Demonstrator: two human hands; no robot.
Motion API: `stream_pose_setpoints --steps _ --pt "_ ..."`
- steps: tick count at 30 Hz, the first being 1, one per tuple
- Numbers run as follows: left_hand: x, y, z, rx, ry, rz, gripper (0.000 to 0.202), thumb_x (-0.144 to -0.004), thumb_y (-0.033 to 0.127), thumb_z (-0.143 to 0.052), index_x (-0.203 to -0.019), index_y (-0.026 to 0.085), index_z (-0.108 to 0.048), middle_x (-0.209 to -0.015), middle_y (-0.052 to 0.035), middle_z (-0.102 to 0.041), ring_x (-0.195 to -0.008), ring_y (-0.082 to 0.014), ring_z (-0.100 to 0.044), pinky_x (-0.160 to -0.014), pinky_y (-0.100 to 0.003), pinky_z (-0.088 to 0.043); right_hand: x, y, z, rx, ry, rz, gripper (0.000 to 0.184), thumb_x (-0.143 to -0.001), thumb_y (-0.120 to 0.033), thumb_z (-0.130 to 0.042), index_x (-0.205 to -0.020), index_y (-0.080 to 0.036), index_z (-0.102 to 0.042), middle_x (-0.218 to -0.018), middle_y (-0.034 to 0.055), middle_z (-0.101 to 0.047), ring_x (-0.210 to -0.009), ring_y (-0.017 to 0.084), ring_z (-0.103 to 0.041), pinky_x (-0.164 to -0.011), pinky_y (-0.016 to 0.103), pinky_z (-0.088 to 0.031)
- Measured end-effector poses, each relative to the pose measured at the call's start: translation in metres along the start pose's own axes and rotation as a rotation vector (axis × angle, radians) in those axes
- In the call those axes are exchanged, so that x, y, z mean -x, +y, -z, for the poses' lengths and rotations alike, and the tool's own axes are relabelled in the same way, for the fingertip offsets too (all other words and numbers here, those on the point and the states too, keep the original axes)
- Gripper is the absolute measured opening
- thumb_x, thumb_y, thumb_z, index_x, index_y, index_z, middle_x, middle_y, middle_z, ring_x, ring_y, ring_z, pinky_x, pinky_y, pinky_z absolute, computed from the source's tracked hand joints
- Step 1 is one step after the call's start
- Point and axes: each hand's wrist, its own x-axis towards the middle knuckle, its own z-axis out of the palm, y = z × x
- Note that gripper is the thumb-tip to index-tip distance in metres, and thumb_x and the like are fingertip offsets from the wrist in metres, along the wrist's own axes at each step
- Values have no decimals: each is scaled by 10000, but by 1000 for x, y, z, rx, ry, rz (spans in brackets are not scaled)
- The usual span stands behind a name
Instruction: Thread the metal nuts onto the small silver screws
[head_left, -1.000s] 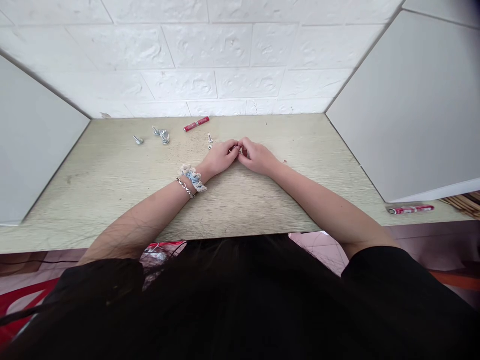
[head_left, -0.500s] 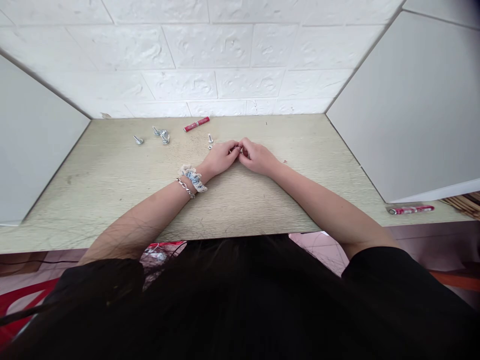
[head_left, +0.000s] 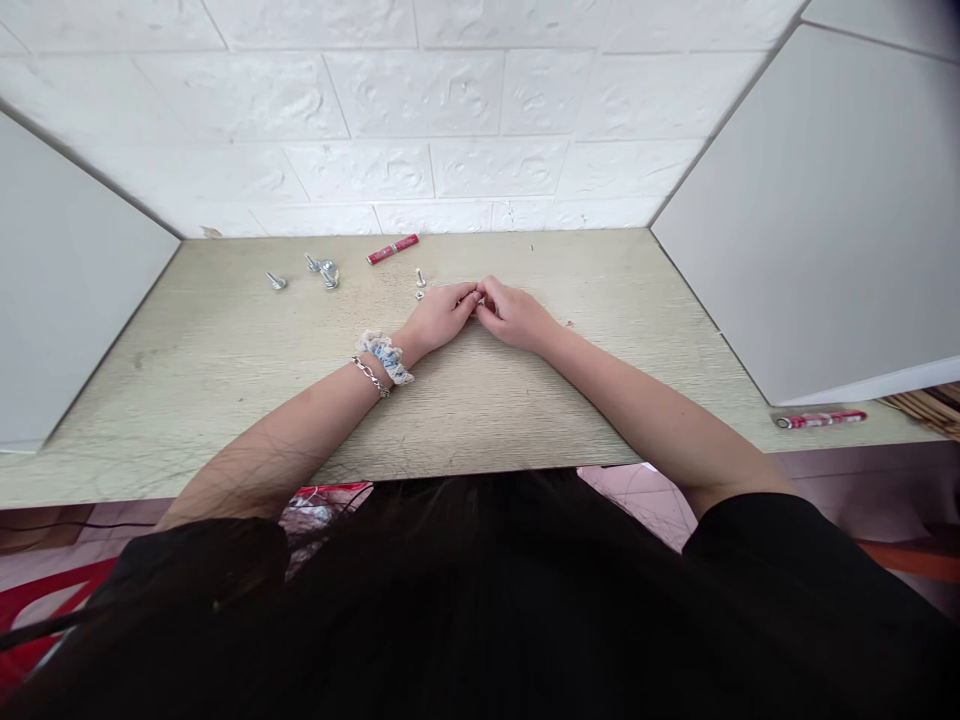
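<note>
My left hand (head_left: 442,314) and my right hand (head_left: 514,312) meet fingertip to fingertip, low over the tabletop (head_left: 465,420). Both are closed in a pinch, and whatever lies between the fingertips is hidden or too small to name. Just behind my left hand a small bolt (head_left: 420,277) stands upright, with a small nut or washer (head_left: 420,295) lying in front of it. Farther left are several more bolts with washers, among them a single bolt (head_left: 276,281) and a close group (head_left: 325,270). My left wrist carries a scrunchie (head_left: 385,357) and a chain bracelet (head_left: 370,376).
A red tube-like stick (head_left: 392,249) lies near the white brick-patterned wall (head_left: 465,95). Another red one (head_left: 820,420) rests at the right front edge. Grey panels (head_left: 825,220) rise at either side. Dark crumbs dot the table behind my left hand.
My fingers have shifted only slightly against each other; the pinch remains in the same place. Bolts, red sticks and arms look unmoved.
</note>
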Motion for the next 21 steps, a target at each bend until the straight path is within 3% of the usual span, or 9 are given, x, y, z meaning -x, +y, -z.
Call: stream_pose_setpoints --steps 6,21 --pt "0 0 0 -6 -4 1 364 -924 326 -332 -967 163 -655 -898 -46 -696 -796 -171 -594 -759 -286 -426 0 1 0 10 16 13 156 -884 -241 -315 -908 -194 -461 -815 67 -609 -687 196 -507 -621 297 -318" --pt "0 3 1 -19 -14 17 337 -917 291 -343 -949 164 -652 -913 -45 -691 -816 -174 -590 -780 -290 -423 0 -1 1 -6 4 -5 122 -831 -273 -415 -890 -184 -475 -747 39 -576 -629 169 -478 -598 288 -314"
